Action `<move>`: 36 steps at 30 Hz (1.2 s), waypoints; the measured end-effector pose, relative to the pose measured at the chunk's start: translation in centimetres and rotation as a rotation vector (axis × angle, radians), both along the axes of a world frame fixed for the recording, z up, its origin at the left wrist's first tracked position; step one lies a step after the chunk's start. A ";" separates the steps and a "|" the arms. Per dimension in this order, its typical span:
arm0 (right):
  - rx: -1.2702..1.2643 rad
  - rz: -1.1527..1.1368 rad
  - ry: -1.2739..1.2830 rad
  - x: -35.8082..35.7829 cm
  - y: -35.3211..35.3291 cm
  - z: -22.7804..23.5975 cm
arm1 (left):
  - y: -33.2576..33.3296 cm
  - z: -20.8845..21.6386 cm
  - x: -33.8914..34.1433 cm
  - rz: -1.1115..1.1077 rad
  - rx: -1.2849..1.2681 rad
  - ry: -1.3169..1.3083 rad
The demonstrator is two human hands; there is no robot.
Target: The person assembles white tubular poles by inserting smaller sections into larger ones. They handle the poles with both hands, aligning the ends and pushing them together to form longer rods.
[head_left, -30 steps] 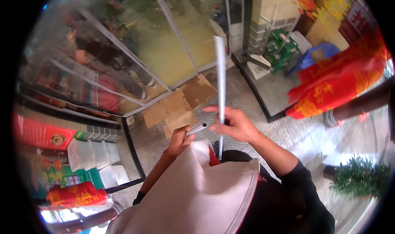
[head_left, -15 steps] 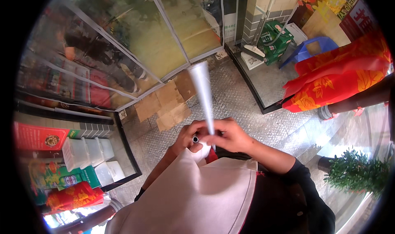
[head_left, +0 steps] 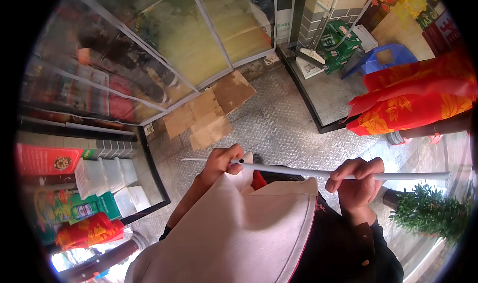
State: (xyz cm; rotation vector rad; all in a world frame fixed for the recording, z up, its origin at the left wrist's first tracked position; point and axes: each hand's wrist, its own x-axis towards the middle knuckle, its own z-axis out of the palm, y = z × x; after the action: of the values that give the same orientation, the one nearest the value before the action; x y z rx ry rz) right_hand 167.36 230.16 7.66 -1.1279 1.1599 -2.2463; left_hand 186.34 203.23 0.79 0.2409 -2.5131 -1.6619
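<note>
Currently, the left hand (head_left: 223, 162) is gripping a pale pole (head_left: 291, 170) spanning mid-frame, and the right hand (head_left: 359, 186) is holding it farther right; a loosening grip could be sending its end toward the lower-right plant (head_left: 425, 211)

Smooth pole (head_left: 298, 171), matt white cloth (head_left: 229, 223), rough floor (head_left: 269, 100).
Toward 4 o'clock the pole has a satin, even finish, metal or plastic, I cannot tell which; the tube (head_left: 234, 161) at 6 looks alike, above the dull, softly creased cloth. The floor at 1 o'clock is ridged, with a wet-looking sheen; the cardboard (head_left: 206, 111) at 10 is dry, matt paper. Glossy glass (head_left: 174, 34) fills 11, the stool (head_left: 368, 63) at 2 is plastic, and the tubs (head_left: 89, 176) between 8 and 9 are cloudy plastic.
</note>
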 end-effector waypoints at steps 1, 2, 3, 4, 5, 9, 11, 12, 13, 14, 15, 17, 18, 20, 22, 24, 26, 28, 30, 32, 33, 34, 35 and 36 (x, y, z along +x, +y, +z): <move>0.000 0.010 -0.015 0.1 0.1 -0.2 | 0.1 -0.1 0.0 0.012 -0.005 -0.012; 0.000 0.021 -0.031 0.2 0.2 -0.5 | 0.3 -0.2 0.0 0.025 -0.011 -0.024; 0.012 0.018 -0.037 0.3 0.3 -1.0 | 0.5 -0.3 0.1 0.038 -0.015 -0.037; 0.025 0.015 -0.042 0.3 0.3 -1.6 | 0.6 -0.2 0.0 0.031 -0.010 -0.026; 0.037 0.012 -0.048 0.3 0.3 -2.0 | 0.8 0.2 -0.2 0.025 -0.004 -0.016; 0.055 -0.014 -0.116 0.4 0.5 -2.8 | 0.6 0.6 -0.1 -0.003 -0.037 -0.056; 0.067 0.005 -0.138 0.2 0.6 -3.0 | 0.6 0.7 0.0 -0.004 -0.049 -0.049; 0.073 0.013 -0.149 0.1 0.8 -3.0 | 0.7 0.7 0.0 -0.005 -0.054 -0.046; 0.085 0.017 -0.135 -0.1 1.1 -3.1 | 0.9 0.8 0.0 -0.013 -0.061 -0.061; 0.097 0.021 -0.120 -0.5 1.3 -3.1 | 1.2 0.8 0.1 -0.020 -0.068 -0.076; 0.108 0.025 -0.106 -0.8 1.4 -3.1 | 1.4 0.9 0.1 -0.029 -0.074 -0.091; 0.153 0.024 -0.118 -1.4 1.5 -2.2 | 2.0 1.4 -0.2 -0.047 -0.144 -0.107; 0.156 0.067 -0.076 -1.8 1.7 -1.9 | 2.2 1.6 -0.3 -0.056 -0.178 -0.115; 0.167 0.124 -0.027 -2.5 2.0 -1.2 | 2.5 1.6 -0.4 -0.102 -0.222 -0.138; 0.180 0.161 -0.016 -3.0 1.9 -0.7 | 2.8 1.8 -0.4 -0.123 -0.251 -0.147; 0.149 0.229 -0.006 -3.5 1.7 -0.3 | 3.3 2.1 -0.3 -0.117 -0.264 -0.143; 0.138 0.297 0.067 -3.9 1.5 0.0 | 3.6 0.6 0.2 -0.139 -0.320 0.009; 0.137 0.335 0.151 -4.3 1.3 0.1 | 4.1 -0.6 0.5 -0.155 -0.326 0.102; 0.152 0.342 0.134 -4.3 1.0 -0.3 | 4.9 -1.2 0.5 -0.167 -0.284 0.137; 0.188 0.330 0.085 -4.1 1.2 -0.4 | 5.4 -1.0 0.6 -0.151 -0.288 0.060; 0.229 0.314 0.076 -3.9 1.3 -0.3 | 5.6 -1.0 0.7 -0.143 -0.290 0.021; 0.268 0.299 0.066 -3.8 1.4 -0.3 | 5.8 -1.0 0.9 -0.122 -0.299 0.012; 0.308 0.283 0.056 -3.5 1.4 -0.3 | 5.9 -1.1 1.1 -0.102 -0.308 0.003; 0.306 0.276 0.017 -3.2 1.3 -0.6 | 5.9 -1.2 1.3 -0.081 -0.317 -0.006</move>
State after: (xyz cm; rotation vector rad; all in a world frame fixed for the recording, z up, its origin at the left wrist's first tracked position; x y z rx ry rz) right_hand 164.14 231.51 7.08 -1.1069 1.2205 -1.7860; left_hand 187.64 209.18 -0.43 0.1134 -2.7739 -1.2592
